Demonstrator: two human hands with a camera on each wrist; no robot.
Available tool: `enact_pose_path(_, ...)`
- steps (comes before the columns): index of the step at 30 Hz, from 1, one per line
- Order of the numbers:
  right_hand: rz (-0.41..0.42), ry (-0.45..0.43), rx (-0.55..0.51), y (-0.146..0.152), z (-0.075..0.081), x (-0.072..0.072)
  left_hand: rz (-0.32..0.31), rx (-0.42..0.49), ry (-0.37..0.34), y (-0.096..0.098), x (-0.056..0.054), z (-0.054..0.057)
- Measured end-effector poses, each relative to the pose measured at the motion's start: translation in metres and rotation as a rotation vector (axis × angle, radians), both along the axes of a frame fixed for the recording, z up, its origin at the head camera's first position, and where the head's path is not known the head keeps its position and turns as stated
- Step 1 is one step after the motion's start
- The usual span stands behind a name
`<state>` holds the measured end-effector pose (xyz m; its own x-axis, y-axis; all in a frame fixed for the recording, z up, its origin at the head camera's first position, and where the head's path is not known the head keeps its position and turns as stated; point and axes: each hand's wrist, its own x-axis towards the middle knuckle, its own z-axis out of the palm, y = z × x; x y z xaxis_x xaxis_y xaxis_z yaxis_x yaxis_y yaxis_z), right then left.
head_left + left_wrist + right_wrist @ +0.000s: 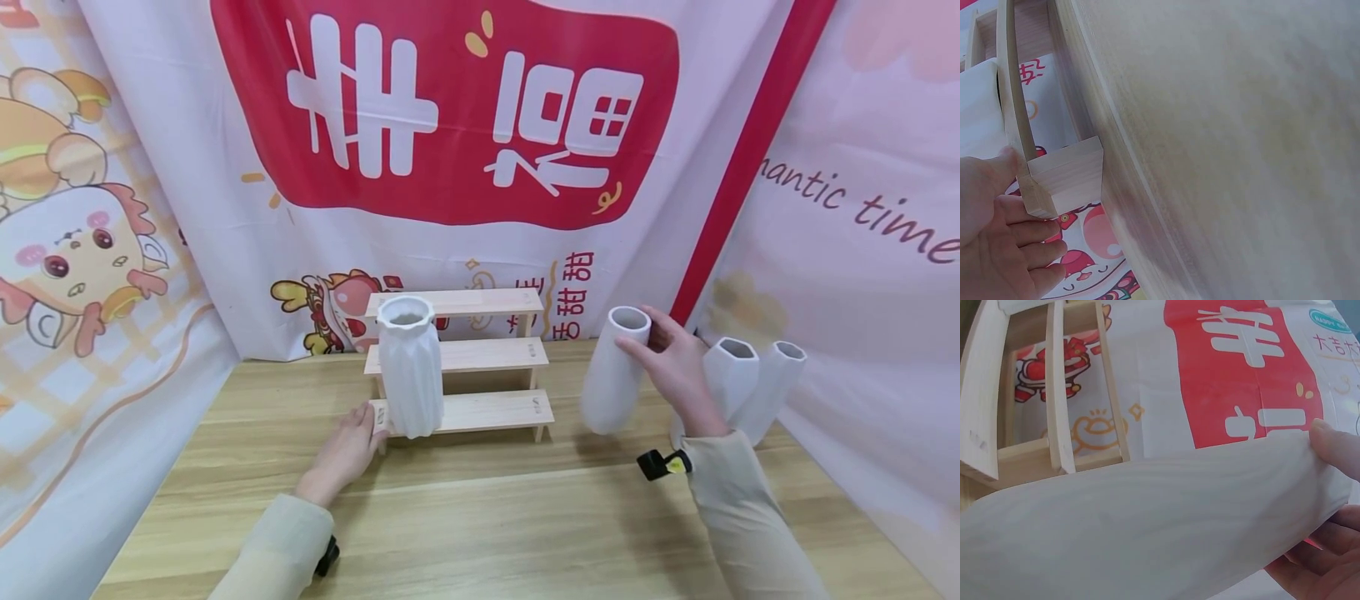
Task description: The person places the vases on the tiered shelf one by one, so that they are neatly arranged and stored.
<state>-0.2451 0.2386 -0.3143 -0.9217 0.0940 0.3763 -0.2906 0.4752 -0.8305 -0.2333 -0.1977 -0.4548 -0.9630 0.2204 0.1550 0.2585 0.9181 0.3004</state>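
Note:
A smooth white vase point(611, 383) leans slightly in my right hand point(678, 371), which grips it near the rim with thumb and fingers on opposite sides. Whether its base touches the table cannot be told. In the right wrist view the vase point(1147, 519) stretches across the lower half. My left hand point(341, 450) holds the left end of the lowest step of a three-tier wooden display stand point(487, 412). The left wrist view shows the thumb over the step's end point(1038, 197) and fingers below. A fluted white vase point(412, 375) stands on that step's left part.
Two more white vases, one with an angular rim point(731, 375) and one slim with a round rim point(772, 392), stand at the right, partly behind my right forearm. Printed cloth point(450, 200) hangs behind the wood-grain table point(487, 533) and along both sides.

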Motion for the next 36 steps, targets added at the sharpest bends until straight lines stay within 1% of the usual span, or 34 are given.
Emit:
enact_pose_path(6, 0.042, 0.018, -0.007, -0.009, 0.005, -0.003, 0.003, -0.012, 0.019, 0.0, -0.001, -0.002)
enact_pose_path(16, 0.114, 0.04, -0.039, -0.029, 0.013, -0.006, -0.002, -0.015, 0.014, 0.0, -0.001, -0.002)
enact_pose_path(20, 0.142, 0.052, -0.051, -0.038, 0.014, -0.007, 0.005, -0.027, 0.005, 0.0, -0.002, -0.001)
enact_pose_path(24, 0.18, 0.095, -0.058, -0.046, 0.015, -0.009, 0.004, -0.036, 0.01, 0.0, -0.002, -0.001)
enact_pose_path(28, 0.219, 0.116, -0.063, -0.054, 0.015, -0.011, 0.001, -0.044, 0.014, -0.001, -0.001, -0.001)
enact_pose_path(32, 0.25, 0.131, -0.063, -0.061, 0.016, -0.014, 0.003, -0.052, 0.015, 0.0, 0.0, 0.0)
enact_pose_path(36, 0.268, 0.128, -0.071, -0.067, 0.02, -0.014, 0.003, -0.052, 0.015, 0.001, 0.0, 0.001)
